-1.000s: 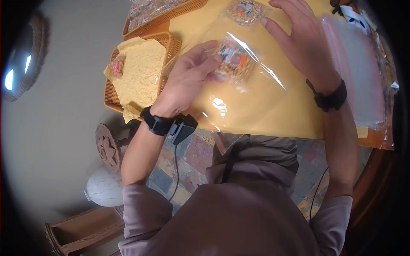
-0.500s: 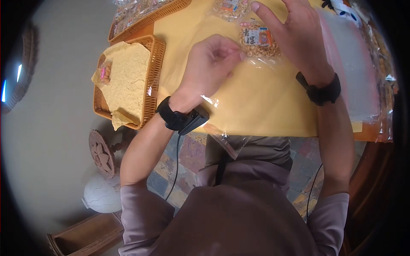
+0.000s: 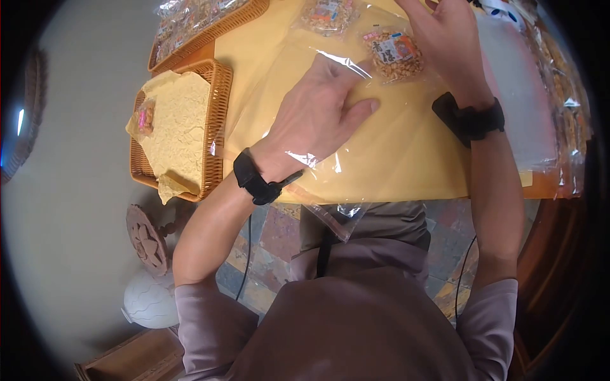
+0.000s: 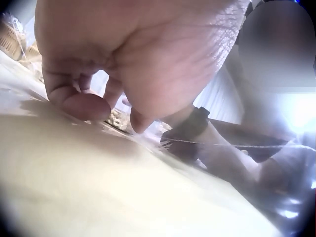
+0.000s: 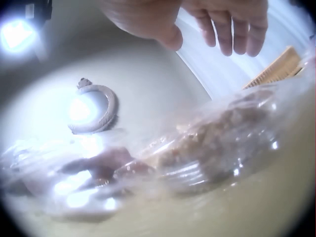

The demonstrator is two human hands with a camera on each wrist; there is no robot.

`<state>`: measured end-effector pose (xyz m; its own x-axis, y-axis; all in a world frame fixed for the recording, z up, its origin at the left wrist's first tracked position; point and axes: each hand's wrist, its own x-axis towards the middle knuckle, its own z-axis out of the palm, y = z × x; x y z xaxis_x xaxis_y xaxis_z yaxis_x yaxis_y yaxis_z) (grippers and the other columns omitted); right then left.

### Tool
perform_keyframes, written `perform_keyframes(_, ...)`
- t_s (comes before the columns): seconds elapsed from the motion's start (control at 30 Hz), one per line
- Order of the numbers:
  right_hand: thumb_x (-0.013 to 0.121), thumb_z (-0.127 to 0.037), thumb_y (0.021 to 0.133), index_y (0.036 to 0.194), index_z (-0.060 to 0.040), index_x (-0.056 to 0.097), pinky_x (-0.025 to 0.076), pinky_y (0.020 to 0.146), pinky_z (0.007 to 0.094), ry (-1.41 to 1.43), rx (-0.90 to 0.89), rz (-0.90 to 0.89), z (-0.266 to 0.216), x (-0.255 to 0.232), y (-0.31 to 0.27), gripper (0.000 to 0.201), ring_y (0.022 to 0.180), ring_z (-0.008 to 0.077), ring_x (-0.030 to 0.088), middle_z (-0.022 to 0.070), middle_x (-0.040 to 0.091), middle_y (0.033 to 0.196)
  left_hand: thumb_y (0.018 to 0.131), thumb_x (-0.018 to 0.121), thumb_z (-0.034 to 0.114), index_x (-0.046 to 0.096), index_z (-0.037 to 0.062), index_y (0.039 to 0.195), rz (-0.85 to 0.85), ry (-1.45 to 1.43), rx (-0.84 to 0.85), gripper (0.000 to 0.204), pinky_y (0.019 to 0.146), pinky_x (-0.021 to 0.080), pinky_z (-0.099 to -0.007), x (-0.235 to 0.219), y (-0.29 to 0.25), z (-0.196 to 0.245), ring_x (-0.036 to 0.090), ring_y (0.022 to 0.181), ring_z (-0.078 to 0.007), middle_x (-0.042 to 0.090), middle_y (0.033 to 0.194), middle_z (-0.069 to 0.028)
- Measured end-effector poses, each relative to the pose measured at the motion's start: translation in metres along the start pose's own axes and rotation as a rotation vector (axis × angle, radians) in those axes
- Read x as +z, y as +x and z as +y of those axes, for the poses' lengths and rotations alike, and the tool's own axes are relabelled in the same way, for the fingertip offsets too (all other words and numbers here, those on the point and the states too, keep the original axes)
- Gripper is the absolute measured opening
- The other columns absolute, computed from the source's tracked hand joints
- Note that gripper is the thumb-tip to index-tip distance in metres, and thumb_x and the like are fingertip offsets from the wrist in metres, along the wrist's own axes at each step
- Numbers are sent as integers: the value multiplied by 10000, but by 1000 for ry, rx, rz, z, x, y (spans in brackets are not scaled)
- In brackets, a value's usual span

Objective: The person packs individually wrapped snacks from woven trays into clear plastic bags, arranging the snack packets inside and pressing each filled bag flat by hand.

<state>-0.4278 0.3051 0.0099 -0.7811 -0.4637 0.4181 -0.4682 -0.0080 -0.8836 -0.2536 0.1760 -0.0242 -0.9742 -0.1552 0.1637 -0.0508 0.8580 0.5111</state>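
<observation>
A large clear plastic bag (image 3: 327,219) lies across the yellow table surface, its near end hanging past the front edge. My left hand (image 3: 318,108) is low over the table with the bag's shiny film over its back and wrist. Its thumb stands apart from the loosely bent fingers, and nothing shows between them in the left wrist view. Just beyond the fingertips lies a wrapped nut cake (image 3: 394,54) with an orange and white label. Another wrapped nut cake (image 3: 327,16) sits farther back. Beside the nearer cake, my right hand (image 3: 448,38) is raised, its fingers extended in the right wrist view.
At the left stands a wicker basket (image 3: 218,127) lined with yellow paper, holding a small packet (image 3: 145,119) with a pink label. Behind it, another wicker basket (image 3: 190,47) holds several wrapped cakes. Clear bags with pink edges (image 3: 518,95) lie at the right, beside more packaged food.
The left hand has let go of the nearer nut cake, which now lies farther right on the table. Its thumb has spread from the fingers, and film now covers the hand. The right hand moved slightly.
</observation>
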Motion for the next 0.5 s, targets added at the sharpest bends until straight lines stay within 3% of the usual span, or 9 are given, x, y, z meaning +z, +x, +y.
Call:
perform_keyframes(0.07,679,-185,960,1109,97,641,527,773,341,-88,-91,68,30,-1,13,321,906,212,689,187,700,924,947,724,270,621,94,1388,-62,-8,-17,486,724,523,-383,-3,-2,-2,620,872,-295,542,1067,-169)
perform_keyframes(0.13,677,-183,958,1110,99,641,524,772,332,-178,-179,137,40,-5,18,323,893,199,681,171,696,913,954,711,269,610,107,1401,-63,49,82,486,746,534,-394,-4,-1,-1,624,927,-308,534,1098,-173)
perform_keyframes(0.17,676,-192,960,1116,98,636,524,774,332,-206,-89,113,36,-9,19,332,881,198,670,163,690,909,961,699,267,599,120,1415,-63,106,176,487,767,545,-404,-4,-1,0,628,982,-320,527,1129,-177)
perform_keyframes(0.27,671,-208,965,1147,98,616,525,777,331,-233,66,60,38,-11,21,361,863,201,649,153,678,920,973,672,266,572,137,1445,-169,221,135,499,792,561,-430,-7,0,11,617,1063,-338,511,1172,-182)
perform_keyframes(0.43,651,-220,985,1239,103,559,533,776,327,-153,243,-36,31,-9,18,422,880,207,643,158,668,982,984,642,345,486,173,1517,-137,372,174,581,774,574,-437,7,-1,20,624,1055,-342,508,1166,-185)
perform_keyframes(0.5,634,-238,1002,1273,111,536,545,789,325,-63,511,-71,8,-4,18,452,900,212,654,173,671,1013,985,633,382,452,176,1540,-137,425,179,619,766,579,-434,9,0,23,626,1055,-342,507,1158,-186)
